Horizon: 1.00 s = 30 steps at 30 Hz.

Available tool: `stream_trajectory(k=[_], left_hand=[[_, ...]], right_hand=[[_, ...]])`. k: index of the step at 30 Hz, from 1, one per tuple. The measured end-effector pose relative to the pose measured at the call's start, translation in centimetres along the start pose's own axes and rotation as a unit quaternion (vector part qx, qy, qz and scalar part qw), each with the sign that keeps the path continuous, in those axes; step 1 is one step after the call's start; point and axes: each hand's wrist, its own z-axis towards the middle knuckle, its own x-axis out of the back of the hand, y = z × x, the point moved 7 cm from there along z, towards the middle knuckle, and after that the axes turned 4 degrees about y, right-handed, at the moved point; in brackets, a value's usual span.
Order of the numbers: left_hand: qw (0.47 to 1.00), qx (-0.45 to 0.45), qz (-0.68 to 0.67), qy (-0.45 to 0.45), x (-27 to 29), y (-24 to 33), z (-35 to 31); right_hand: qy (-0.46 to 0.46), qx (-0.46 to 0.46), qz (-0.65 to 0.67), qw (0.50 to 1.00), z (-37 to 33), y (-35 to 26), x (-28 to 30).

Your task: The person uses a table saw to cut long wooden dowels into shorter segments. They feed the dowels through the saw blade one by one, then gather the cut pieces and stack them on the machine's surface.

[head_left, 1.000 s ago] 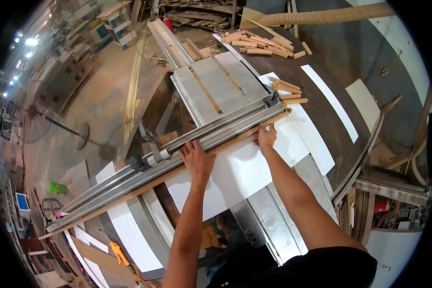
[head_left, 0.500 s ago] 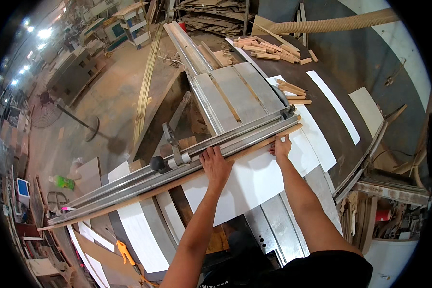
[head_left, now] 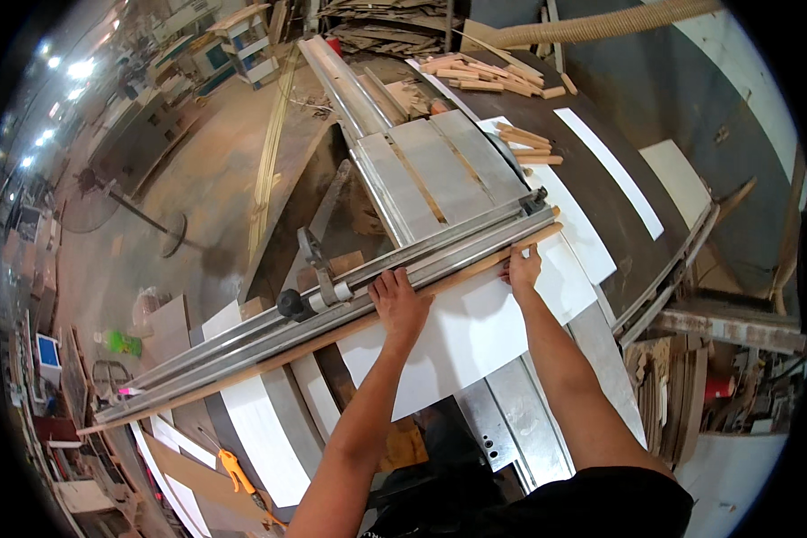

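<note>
A long thin wooden strip [head_left: 332,336] lies along the near side of a metal fence [head_left: 475,254] that crosses the saw table diagonally. My left hand [head_left: 402,308] presses on both, its fingers curled over the fence and its thumb along the strip. Farther right, my right hand [head_left: 522,269] pinches the strip a little short of its right end. Beneath my hands is a white panel [head_left: 462,345]. Just left of my left hand, a metal flip stop [head_left: 318,264] with a black knob is mounted on the fence.
Small wood offcuts [head_left: 484,76] lie heaped on the dark table beyond the fence, with several more [head_left: 524,143] nearer. An orange air blow gun [head_left: 236,471] is at the lower left. A ribbed hose [head_left: 601,24] runs across the top. A fan [head_left: 90,206] stands on the floor at left.
The whole view has shifted slightly, with the far offcuts now higher and farther left. Both hands stay at about the same places on the strip and fence.
</note>
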Motion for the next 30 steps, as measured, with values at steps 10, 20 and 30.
stream_trajectory(k=[10, 20, 30], left_hand=[[0.999, -0.023, 0.026, -0.008, -0.6, 0.4, -0.3], [0.997, -0.030, 0.051, -0.056, 1.5, -0.9, -3.1], [0.975, 0.209, -0.046, 0.059, 10.7, -4.2, -24.0]], right_hand=[[-0.007, -0.009, -0.009, 1.000, -0.6, -0.6, 0.5], [-0.120, 0.282, -0.259, 0.916, 7.9, 2.7, -0.9], [-0.116, 0.026, 0.059, 0.991, 14.6, 0.8, 4.8]])
